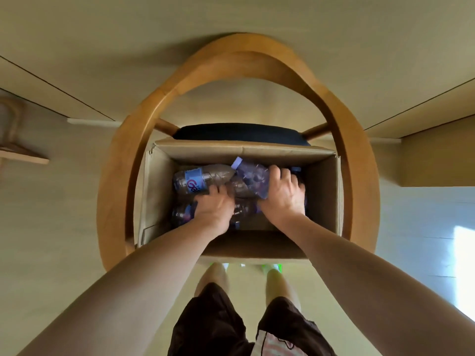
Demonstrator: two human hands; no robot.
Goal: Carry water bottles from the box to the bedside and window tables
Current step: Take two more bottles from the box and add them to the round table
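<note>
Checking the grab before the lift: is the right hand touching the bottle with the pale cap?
Touching. In the head view the right hand has its fingers curled over the body of the pale-capped bottle inside the box.

A room in a home or a hotel, to judge by the furnishing: a round-backed wooden armchair (359,160) with a dark cushioned seat (241,133) stands against plain beige wall panels (231,19), a cardboard box (323,191) of plastic water bottles (203,177) sits on it, and pale tiled floor (424,217) shows at the right
</note>
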